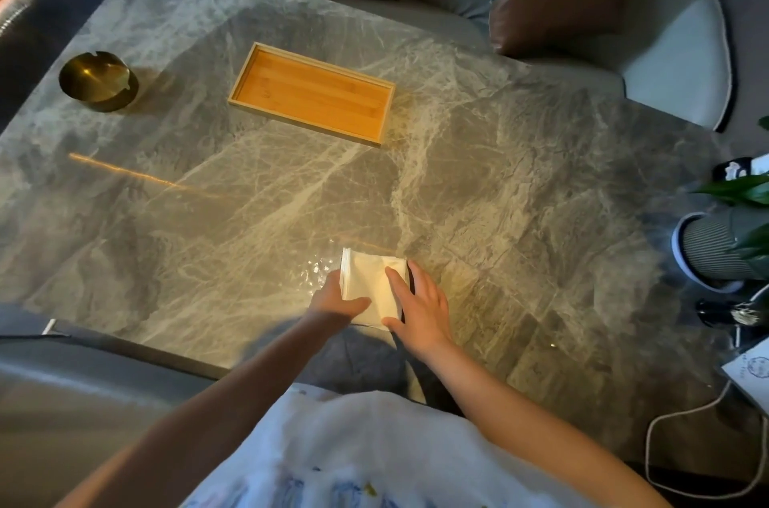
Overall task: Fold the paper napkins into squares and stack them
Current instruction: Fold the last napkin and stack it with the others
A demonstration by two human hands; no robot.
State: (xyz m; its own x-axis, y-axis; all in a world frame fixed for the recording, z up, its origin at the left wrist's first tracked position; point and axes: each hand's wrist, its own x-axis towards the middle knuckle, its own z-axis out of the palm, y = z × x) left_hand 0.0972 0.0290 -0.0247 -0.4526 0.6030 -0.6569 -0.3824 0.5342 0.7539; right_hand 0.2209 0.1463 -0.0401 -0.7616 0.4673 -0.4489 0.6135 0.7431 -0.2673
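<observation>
A stack of pale cream paper napkins [370,278], roughly square, lies on the grey marble table [208,224] near its front edge. My left hand [335,297] grips the stack's left side, thumb on top and fingers hidden under or beside it. My right hand [420,306] rests on the stack's right side with fingers spread flat, covering that edge. An empty wooden tray [241,91] sits farther back, left of centre.
A round brass ashtray [97,81] stands at the far left. Chairs [666,50] ring the far and right sides. Off the table's right edge are a potted plant in a ribbed pot [711,249], a white cord [666,424] and paper.
</observation>
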